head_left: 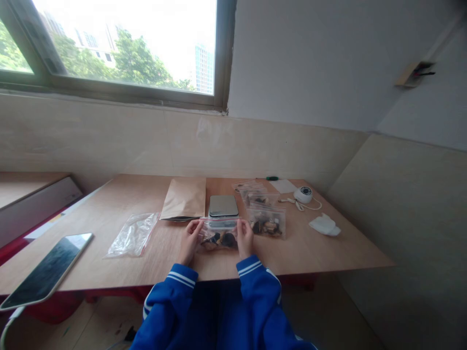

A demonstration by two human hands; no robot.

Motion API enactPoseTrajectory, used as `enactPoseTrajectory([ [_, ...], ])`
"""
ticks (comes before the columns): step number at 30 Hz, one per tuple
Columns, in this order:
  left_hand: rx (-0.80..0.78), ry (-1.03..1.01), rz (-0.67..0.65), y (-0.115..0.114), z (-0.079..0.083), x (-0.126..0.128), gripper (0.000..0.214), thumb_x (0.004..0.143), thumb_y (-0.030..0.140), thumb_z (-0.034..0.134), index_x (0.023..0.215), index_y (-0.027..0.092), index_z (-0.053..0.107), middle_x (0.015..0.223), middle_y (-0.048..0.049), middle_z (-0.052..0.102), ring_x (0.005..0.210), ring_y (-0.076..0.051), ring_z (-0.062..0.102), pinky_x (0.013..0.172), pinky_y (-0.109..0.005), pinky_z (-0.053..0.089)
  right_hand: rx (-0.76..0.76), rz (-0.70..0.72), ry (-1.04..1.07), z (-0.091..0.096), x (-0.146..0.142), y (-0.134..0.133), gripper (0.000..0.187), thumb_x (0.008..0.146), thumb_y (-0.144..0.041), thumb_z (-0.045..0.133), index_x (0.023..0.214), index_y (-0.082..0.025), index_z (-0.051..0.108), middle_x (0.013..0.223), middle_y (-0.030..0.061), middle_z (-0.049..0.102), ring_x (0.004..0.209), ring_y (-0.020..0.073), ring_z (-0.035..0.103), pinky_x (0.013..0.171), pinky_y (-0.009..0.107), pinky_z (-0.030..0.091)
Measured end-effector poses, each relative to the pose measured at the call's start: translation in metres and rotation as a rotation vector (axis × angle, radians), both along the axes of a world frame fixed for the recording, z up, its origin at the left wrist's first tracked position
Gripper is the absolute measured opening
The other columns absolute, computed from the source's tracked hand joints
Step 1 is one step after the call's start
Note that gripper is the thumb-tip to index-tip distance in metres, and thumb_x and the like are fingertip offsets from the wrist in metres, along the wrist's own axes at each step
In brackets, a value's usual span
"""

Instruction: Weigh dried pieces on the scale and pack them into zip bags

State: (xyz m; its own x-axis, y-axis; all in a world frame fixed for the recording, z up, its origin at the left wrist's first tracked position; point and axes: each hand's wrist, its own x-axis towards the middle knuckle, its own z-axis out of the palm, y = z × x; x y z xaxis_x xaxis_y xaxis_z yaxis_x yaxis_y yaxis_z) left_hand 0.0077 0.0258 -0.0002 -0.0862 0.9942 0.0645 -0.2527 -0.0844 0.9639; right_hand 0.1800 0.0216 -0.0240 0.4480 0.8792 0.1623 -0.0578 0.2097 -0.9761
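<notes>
- A spill could be caused if the zip bag (221,236) were tipped with any part of its seal apart; whether the seal is shut cannot be made out.
- A corner could be lost, since only thin, slick-looking film is pinched, and the bag would then be dropped on one side.
- The flat scale (223,206) could be nudged if the bag were pushed forward, as the bag's top is seen across the scale's near end.
- The bag is clear, with a red line along its mouth; nearly black and tan-brown pieces (228,239) are gathered unevenly low inside, and the top edge is drawn almost straight.
- Both upper corners are gripped: the left one by the left hand (191,238), the right one by the right hand (245,238), with each grip closed on the film.
- The bag is held at the near side of the bench (302,253), in front of the scale; whether its base is supported cannot be told.
</notes>
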Motion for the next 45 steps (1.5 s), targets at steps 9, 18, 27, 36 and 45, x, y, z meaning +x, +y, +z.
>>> enactPoseTrajectory([
  [9, 0.006, 0.109, -0.006, 0.001, -0.007, -0.003, 0.036, 0.069, 0.049, 0.069, 0.081, 0.015, 0.065, 0.065, 0.0009, 0.061, 0.056, -0.010, 0.054, 0.053, -0.020, 0.040, 0.031, 0.026, -0.136, 0.000, 0.001, 0.000, 0.037, 0.080, -0.051, 0.057, 0.084, -0.016, 0.065, 0.063, 0.0008, 0.062, 0.062, 0.0159, 0.059, 0.063, 0.027, 0.048],
  [18, 0.022, 0.213, 0.091, 0.000, -0.002, -0.005, 0.031, 0.069, 0.046, 0.070, 0.073, 0.016, 0.065, 0.066, -0.0007, 0.060, 0.061, -0.012, 0.053, 0.054, -0.021, 0.039, 0.039, -0.039, -0.178, -0.003, 0.003, 0.001, 0.038, 0.081, -0.051, 0.055, 0.084, -0.015, 0.065, 0.066, 0.0028, 0.064, 0.067, 0.0179, 0.061, 0.067, 0.028, 0.048],
  [27, 0.003, 0.101, -0.071, -0.001, 0.001, -0.001, 0.036, 0.070, 0.047, 0.069, 0.089, 0.016, 0.065, 0.078, -0.0024, 0.066, 0.069, -0.014, 0.059, 0.063, -0.022, 0.045, -0.024, 0.191, 0.036, 0.010, -0.001, -0.005, 0.036, 0.073, -0.050, 0.065, 0.087, -0.016, 0.064, 0.061, -0.0015, 0.060, 0.055, 0.0132, 0.057, 0.051, 0.022, 0.045],
  [36, -0.047, 0.124, -0.114, 0.000, -0.005, -0.002, 0.040, 0.065, 0.046, 0.073, 0.090, 0.015, 0.069, 0.079, -0.0053, 0.070, 0.072, -0.017, 0.063, 0.067, -0.026, 0.049, -0.033, 0.189, -0.035, 0.007, -0.002, -0.003, 0.036, 0.071, -0.049, 0.068, 0.074, -0.013, 0.065, 0.059, 0.0002, 0.061, 0.058, 0.0139, 0.058, 0.055, 0.024, 0.045],
  [45, -0.067, 0.146, -0.099, -0.002, -0.001, -0.001, 0.041, 0.065, 0.047, 0.073, 0.086, 0.013, 0.070, 0.079, -0.0073, 0.071, 0.076, -0.021, 0.065, 0.068, -0.028, 0.051, -0.024, 0.132, -0.101, 0.000, -0.002, -0.002, 0.037, 0.074, -0.050, 0.065, 0.077, -0.014, 0.068, 0.063, 0.0018, 0.065, 0.062, 0.0159, 0.061, 0.061, 0.026, 0.048],
])
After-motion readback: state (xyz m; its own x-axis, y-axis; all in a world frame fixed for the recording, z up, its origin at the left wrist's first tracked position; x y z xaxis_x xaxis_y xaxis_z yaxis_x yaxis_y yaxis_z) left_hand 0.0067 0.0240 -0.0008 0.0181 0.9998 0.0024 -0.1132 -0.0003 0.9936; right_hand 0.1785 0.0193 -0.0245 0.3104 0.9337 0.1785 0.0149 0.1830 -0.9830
